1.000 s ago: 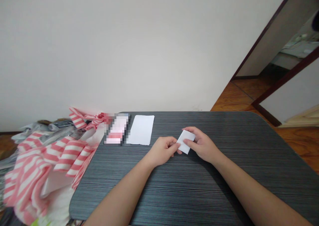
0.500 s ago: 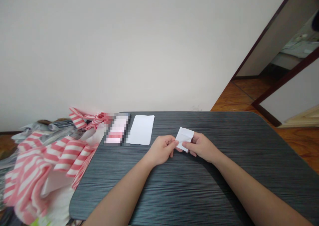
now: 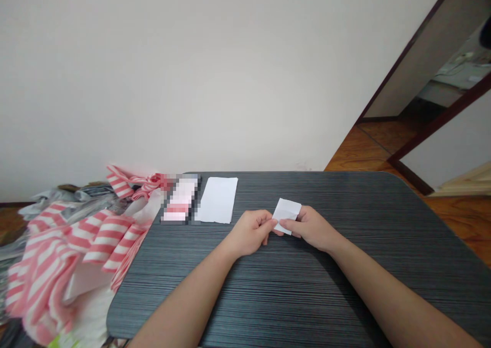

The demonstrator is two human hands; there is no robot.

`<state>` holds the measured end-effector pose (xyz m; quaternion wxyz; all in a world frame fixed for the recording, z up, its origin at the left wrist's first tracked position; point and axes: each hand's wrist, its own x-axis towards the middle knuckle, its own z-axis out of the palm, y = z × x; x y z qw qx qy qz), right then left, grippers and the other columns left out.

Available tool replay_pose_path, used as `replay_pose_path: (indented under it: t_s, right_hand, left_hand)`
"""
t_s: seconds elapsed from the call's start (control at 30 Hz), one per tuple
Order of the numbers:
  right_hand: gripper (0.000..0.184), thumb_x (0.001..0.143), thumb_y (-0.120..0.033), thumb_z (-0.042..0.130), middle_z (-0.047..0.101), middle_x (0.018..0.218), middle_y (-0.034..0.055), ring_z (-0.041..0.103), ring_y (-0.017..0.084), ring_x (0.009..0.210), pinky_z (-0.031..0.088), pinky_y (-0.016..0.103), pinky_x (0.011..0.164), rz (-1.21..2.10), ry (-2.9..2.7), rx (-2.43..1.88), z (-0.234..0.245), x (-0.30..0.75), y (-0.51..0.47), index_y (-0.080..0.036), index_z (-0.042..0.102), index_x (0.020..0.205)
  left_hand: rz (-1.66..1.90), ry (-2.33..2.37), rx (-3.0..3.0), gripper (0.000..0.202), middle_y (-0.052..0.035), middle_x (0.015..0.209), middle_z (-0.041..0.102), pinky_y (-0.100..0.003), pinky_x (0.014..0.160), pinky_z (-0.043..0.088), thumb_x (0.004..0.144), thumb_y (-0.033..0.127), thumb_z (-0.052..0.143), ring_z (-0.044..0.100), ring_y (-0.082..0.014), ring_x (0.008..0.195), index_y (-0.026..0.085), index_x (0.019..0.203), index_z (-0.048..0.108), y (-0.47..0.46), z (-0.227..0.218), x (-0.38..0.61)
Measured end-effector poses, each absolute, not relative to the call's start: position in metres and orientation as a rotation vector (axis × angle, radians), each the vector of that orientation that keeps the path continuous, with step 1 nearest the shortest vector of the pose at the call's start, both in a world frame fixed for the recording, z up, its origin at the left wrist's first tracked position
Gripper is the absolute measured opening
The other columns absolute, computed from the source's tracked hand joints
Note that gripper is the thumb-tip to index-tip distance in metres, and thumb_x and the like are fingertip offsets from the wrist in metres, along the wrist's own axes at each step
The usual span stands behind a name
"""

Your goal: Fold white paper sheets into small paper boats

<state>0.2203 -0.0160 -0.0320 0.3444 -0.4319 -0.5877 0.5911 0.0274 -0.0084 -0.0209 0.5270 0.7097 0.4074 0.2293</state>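
Observation:
A small folded piece of white paper [image 3: 287, 212] is held just above the dark striped table [image 3: 345, 297], near its middle. My left hand [image 3: 251, 232] pinches the paper's lower left edge with curled fingers. My right hand [image 3: 311, 228] grips its lower right side, fingers closed under and behind it. The two hands almost touch at the paper's bottom edge. Both forearms rest low over the table.
A flat white sheet [image 3: 217, 199] lies at the table's far left, beside a blurred pink and white item [image 3: 179, 199]. Pink and white striped bags [image 3: 72, 251] are heaped left of the table. A white wall stands behind; a wooden floor and doorway are at right.
The paper has been turned upright between the hands, and my right fingers have slipped from over its top down to its lower right side. Both hands stay in the same spot.

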Motion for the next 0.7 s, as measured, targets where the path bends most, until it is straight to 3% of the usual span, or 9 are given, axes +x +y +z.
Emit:
replay_pose_path:
  t_s: [0.3,0.7]
  right_hand:
    - [0.017,0.081,-0.028,0.058,0.053,0.061,-0.0019,0.035,0.008,0.051,0.026,0.022,0.050,1.545,-1.514,-1.174,-0.0311,0.2229,-0.0159,-0.013,0.062,0.075]
    - [0.035,0.085,-0.038,0.054,0.045,0.048,-0.0028,0.034,0.009,0.045,0.023,0.025,0.048,1.512,-1.500,-1.208,-0.0391,0.2289,-0.0150,-0.015,0.057,0.059]
  left_hand:
    - [0.556,0.991,1.671,0.038,0.0019,0.049,0.053,-0.019,0.050,0.035,0.089,0.044,0.041,0.044,-0.0089,0.046,0.015,0.080,0.063,-0.0087,-0.0215,0.0266]
    - [0.586,0.976,1.617,0.035,0.0018,0.049,0.054,-0.019,0.048,0.034,0.088,0.043,0.042,0.044,-0.0087,0.044,0.015,0.077,0.059,-0.0076,-0.0234,0.0268]
